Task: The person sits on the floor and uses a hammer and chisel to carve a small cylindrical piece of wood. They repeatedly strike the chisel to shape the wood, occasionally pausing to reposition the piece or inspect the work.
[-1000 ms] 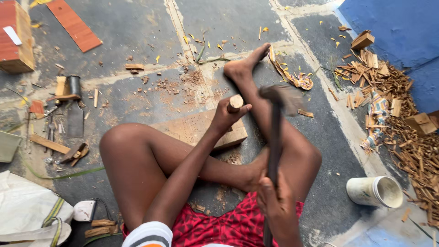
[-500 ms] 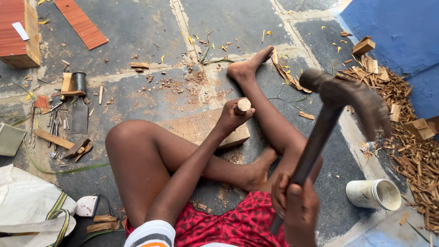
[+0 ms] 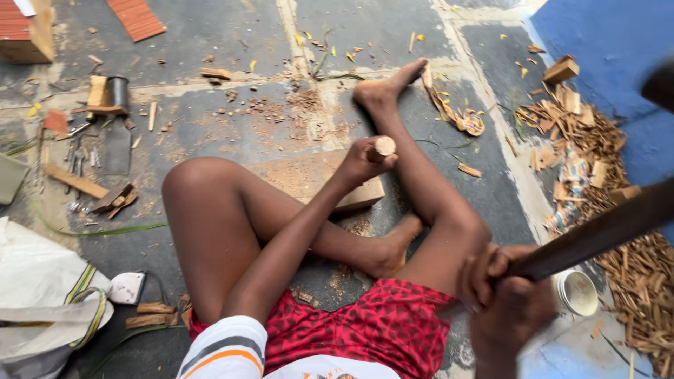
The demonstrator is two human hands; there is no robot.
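left hand [image 3: 361, 160]: fist closed around wooden peg [image 3: 383, 146], upright on wood block [image 3: 319, 179]
right hand [image 3: 502, 291]: grip clenched on raised tool handle [image 3: 597, 231]
risk: swing misses peg, hits fingers or shin; block could slip on floor

**Scraps and clutter on a stone floor**

A heap of wood chips [image 3: 597, 151] lies along the blue wall [image 3: 611, 42] at the right. A white cup [image 3: 577, 292] stands on the floor just below that heap. A white bag [image 3: 42, 295] with striped straps sits at the lower left. A red-topped wooden block [image 3: 27, 29] rests in the upper left corner, with a flat red strip [image 3: 137, 17] near it.
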